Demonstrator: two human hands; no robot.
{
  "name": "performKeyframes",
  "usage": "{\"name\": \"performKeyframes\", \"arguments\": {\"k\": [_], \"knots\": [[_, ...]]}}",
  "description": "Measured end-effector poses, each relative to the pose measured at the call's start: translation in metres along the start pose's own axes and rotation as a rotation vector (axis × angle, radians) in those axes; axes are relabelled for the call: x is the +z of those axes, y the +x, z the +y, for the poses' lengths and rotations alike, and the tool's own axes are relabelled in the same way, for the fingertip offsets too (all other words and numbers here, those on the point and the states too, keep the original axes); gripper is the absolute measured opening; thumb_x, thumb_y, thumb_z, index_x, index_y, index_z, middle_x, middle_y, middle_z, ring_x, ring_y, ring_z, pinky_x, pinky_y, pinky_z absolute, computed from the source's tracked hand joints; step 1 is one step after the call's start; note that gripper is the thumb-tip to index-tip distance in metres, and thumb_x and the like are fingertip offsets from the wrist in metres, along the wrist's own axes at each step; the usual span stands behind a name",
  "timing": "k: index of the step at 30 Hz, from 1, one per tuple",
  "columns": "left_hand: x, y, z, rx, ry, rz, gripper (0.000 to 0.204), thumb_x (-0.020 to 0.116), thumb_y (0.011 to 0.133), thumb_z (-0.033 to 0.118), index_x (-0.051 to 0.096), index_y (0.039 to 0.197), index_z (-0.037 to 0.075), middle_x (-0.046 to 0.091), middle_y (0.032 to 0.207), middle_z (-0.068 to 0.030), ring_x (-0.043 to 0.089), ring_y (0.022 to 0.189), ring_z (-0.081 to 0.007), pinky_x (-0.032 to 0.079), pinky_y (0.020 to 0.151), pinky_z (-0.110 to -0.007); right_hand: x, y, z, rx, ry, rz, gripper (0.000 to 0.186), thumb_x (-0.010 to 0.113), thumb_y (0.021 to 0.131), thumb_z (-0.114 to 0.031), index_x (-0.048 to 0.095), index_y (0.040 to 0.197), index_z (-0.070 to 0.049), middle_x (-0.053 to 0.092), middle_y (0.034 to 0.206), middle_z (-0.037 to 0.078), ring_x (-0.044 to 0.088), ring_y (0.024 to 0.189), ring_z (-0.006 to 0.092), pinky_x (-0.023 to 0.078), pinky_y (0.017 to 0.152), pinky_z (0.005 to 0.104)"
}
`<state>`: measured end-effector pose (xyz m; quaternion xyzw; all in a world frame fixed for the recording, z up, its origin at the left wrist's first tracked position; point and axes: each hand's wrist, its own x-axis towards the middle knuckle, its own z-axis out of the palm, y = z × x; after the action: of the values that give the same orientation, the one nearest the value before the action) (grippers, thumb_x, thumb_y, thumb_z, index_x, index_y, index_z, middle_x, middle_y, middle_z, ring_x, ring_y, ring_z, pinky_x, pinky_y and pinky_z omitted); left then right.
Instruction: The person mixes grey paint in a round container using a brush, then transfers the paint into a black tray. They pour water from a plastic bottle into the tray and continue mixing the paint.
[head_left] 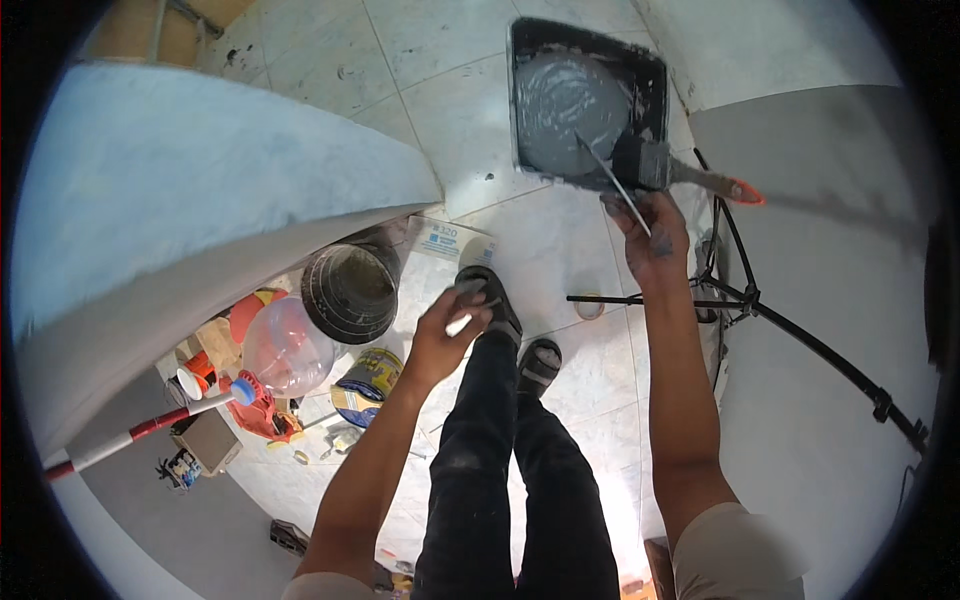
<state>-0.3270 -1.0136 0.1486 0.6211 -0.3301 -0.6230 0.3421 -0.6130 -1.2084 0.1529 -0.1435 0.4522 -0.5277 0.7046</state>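
Observation:
My right hand (656,240) grips the near edge of a black paint tray (588,38), holding it out ahead. Thick grey paint (567,112) covers much of the tray's bottom. A thin stick (618,182) slants from the paint to my right hand; whether the fingers also hold it I cannot tell. Across the tray's near right corner lies a paintbrush (712,180) with grey bristles, its handle pointing outward. My left hand (447,335) hangs above my left shoe, fingers curved and apart, with nothing visible in it. Grey smears mark the right hand.
At left stand a black bucket (350,292), a paint can (367,385) and a clear plastic bottle (290,348) on a red-and-white pole (150,428). A light-blue wall (230,150) juts in. Black tripod legs (835,352) spread at right. A tape roll (590,307) lies on the tiles.

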Motion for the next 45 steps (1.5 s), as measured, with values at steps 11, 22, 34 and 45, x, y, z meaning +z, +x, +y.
{"name": "performKeyframes", "arguments": {"k": [11,22,34,45], "knots": [[0.060,0.168,0.052,-0.309,-0.256,-0.054,0.042,0.069,0.103,0.021,0.060,0.141,0.004,0.070,0.126,-0.0117,0.069,0.114,-0.0216,0.050,0.102,-0.037,0.019,0.083,-0.033,-0.114,0.088,0.025,0.022,0.055,0.101,-0.008,0.066,0.112,0.008,0.075,0.107,0.021,0.077,0.100,0.0384,0.068,0.088,0.0419],[0.067,0.282,0.094,-0.325,-0.472,0.122,0.058,0.064,0.104,0.047,0.054,0.145,0.006,0.066,0.135,-0.0128,0.066,0.124,-0.0260,0.045,0.108,-0.043,0.061,0.117,-0.076,-0.035,-0.077,0.218,0.019,0.050,0.103,-0.007,0.063,0.100,0.007,0.074,0.101,0.022,0.077,0.097,0.0383,0.068,0.088,0.0418],[0.012,0.407,0.141,-0.104,-0.959,0.362,0.066,0.062,0.104,0.053,0.047,0.149,0.006,0.061,0.140,-0.0134,0.065,0.123,-0.0281,0.047,0.106,-0.041,0.134,0.237,-0.069,0.008,-0.193,0.130,0.030,0.045,0.104,-0.008,0.058,0.119,0.015,0.071,0.110,0.028,0.075,0.102,0.0418,0.068,0.089,0.0441],[0.005,0.420,0.085,-0.187,-0.958,0.552,0.065,0.050,0.109,0.056,0.045,0.154,0.010,0.062,0.143,-0.0138,0.062,0.128,-0.0275,0.044,0.110,-0.044,0.207,0.332,-0.076,0.148,-0.252,-0.168,0.023,0.048,0.101,-0.006,0.060,0.115,0.008,0.072,0.103,0.022,0.077,0.092,0.0370,0.068,0.086,0.0408]]}}
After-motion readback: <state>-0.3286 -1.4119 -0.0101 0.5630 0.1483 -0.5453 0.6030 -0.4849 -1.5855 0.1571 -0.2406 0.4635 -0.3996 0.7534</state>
